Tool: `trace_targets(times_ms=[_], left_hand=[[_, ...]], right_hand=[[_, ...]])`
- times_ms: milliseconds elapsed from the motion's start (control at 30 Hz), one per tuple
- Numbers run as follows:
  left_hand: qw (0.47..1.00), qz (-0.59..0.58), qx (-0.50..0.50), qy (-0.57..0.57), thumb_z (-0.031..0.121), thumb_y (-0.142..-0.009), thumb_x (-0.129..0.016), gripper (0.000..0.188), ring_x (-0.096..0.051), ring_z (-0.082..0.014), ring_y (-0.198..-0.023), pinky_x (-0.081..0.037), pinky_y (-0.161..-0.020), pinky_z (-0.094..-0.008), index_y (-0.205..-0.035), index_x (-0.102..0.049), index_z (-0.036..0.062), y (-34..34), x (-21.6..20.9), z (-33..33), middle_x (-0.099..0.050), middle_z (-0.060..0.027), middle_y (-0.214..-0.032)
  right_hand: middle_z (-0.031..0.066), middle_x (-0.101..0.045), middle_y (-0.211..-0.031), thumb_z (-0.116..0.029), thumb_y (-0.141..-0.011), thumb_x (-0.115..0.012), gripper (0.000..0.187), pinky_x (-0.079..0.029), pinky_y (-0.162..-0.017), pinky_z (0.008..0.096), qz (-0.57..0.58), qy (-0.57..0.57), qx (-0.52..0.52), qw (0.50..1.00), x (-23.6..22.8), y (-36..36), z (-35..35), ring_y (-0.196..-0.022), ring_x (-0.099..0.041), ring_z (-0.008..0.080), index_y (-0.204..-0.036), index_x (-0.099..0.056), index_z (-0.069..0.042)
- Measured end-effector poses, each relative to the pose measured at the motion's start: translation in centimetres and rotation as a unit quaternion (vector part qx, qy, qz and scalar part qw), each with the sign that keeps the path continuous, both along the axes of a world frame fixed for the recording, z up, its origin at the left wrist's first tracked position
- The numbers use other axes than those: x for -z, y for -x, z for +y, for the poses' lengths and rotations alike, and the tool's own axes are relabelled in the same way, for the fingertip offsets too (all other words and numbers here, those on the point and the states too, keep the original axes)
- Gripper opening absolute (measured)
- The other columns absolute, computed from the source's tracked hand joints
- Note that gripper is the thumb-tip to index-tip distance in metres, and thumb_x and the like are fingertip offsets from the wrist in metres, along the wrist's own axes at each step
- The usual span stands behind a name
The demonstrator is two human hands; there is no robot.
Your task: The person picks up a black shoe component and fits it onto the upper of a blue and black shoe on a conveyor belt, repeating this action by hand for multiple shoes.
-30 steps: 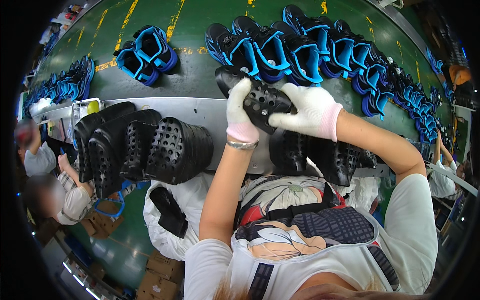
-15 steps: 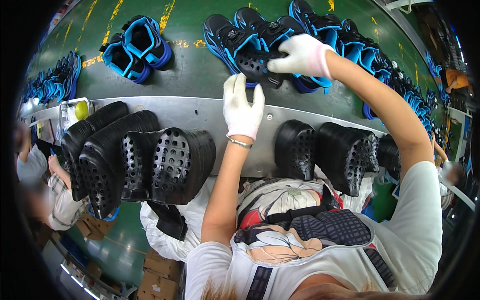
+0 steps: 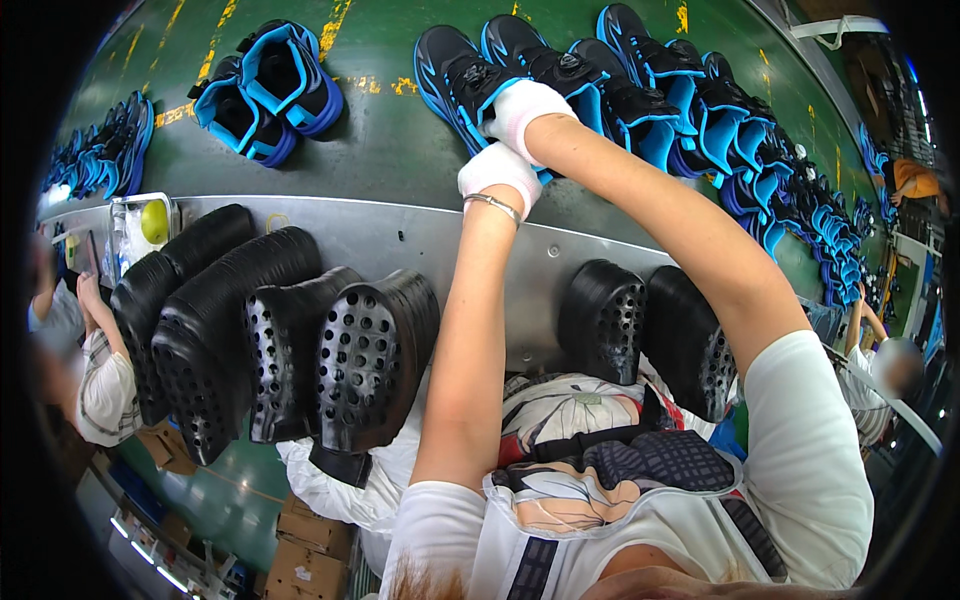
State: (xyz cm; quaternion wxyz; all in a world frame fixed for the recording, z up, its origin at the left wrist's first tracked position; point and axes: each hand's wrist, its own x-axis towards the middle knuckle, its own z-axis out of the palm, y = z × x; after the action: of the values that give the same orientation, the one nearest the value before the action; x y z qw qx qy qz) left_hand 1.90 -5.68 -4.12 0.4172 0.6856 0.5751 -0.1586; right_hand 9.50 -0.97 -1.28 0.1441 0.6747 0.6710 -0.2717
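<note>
Both my arms reach forward over the grey metal ledge [image 3: 400, 235] onto the green conveyor belt [image 3: 380, 140]. My right hand [image 3: 525, 105], in a white glove, is closed on the near end of a black and blue shoe [image 3: 455, 70] at the left end of a row. Just below it, at the belt's near edge, my gloved left hand [image 3: 498, 168] has a metal bracelet at the wrist. Its fingers are hidden from view, next to the same shoe.
Stacks of black perforated soles lean on the ledge at left [image 3: 215, 330] and right [image 3: 605, 320]. A separate shoe pair [image 3: 265, 90] lies at the belt's left, and a long shoe row [image 3: 730, 120] runs right. Other people stand at left [image 3: 95, 375] and right [image 3: 885, 365]. Cardboard boxes [image 3: 310, 540] sit below.
A second ago both hands held a black perforated sole above the ledge. The right hand then reached to the shoes, the left followed, and the sole is gone from view.
</note>
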Motion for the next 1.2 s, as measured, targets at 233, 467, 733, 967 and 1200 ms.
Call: trace_targets(times_ms=[233, 467, 733, 967, 1200], left_hand=[[1.0, -0.019, 0.011, 0.001, 0.039, -0.086, -0.056, 0.037, -0.063, -0.033, -0.105, -0.051, -0.087, -0.04, -0.11, -0.068, 0.0152, -0.2, 0.9, 0.3, -0.066, -0.0151, -0.114], [0.993, -0.003, 0.016, -0.114, 0.044, -0.085, -0.057, 0.04, -0.065, -0.033, -0.1, -0.053, -0.084, -0.0416, -0.104, -0.071, 0.0119, 1.2, -0.8, 1.4, -0.067, -0.0157, -0.108], [0.933, 0.111, -0.045, -0.339, 0.037, -0.08, -0.064, 0.042, -0.06, -0.0335, -0.107, -0.047, -0.093, -0.0415, -0.121, -0.063, 0.0238, 7.0, -1.3, 1.7, -0.061, -0.0069, -0.124], [0.862, -0.18, -0.027, -0.473, 0.026, -0.084, -0.065, 0.03, -0.06, -0.0295, -0.105, -0.045, -0.095, -0.0381, -0.109, -0.068, 0.0115, 3.5, -4.4, -6.4, -0.065, -0.0129, -0.111], [0.905, -0.202, -0.002, -0.374, 0.025, -0.084, -0.064, 0.029, -0.058, -0.0328, -0.105, -0.045, -0.093, -0.0402, -0.108, -0.068, 0.0087, 0.3, -7.3, -13.3, -0.063, -0.0159, -0.112]], right_hand=[[0.018, -0.065, -0.111, -0.024, -0.089, -0.051, 0.03, -0.052, -0.085, 0.0398, -0.029, -0.05, 0.044, 0.997, 4.0, 0.5, 1.2, -0.1, -0.064, 0.0335, -0.107, -0.069, -0.007], [0.0176, -0.067, -0.106, -0.04, -0.089, -0.05, 0.043, -0.051, -0.083, 0.0399, 0.068, -0.021, 0.032, 0.997, -0.7, 1.2, 3.0, -0.096, -0.064, 0.0344, -0.108, -0.067, -0.006], [0.0138, -0.067, -0.09, -0.037, -0.089, -0.052, 0.034, -0.051, -0.074, 0.0397, 0.115, -0.149, -0.071, 0.98, -17.0, -14.6, -11.8, -0.084, -0.065, 0.0309, -0.098, -0.068, -0.008], [0.0084, -0.064, -0.085, -0.029, -0.08, -0.069, 0.024, -0.052, -0.072, 0.0367, 0.155, -0.232, -0.009, 0.96, -21.1, -19.6, -32.2, -0.08, -0.063, 0.0268, -0.093, -0.068, -0.009], [0.0118, -0.058, -0.104, -0.046, -0.058, -0.081, 0.07, -0.047, -0.081, 0.0392, 0.119, -0.211, -0.068, 0.968, -19.6, -17.3, -34.9, -0.092, -0.058, 0.0297, -0.11, -0.059, -0.004]])
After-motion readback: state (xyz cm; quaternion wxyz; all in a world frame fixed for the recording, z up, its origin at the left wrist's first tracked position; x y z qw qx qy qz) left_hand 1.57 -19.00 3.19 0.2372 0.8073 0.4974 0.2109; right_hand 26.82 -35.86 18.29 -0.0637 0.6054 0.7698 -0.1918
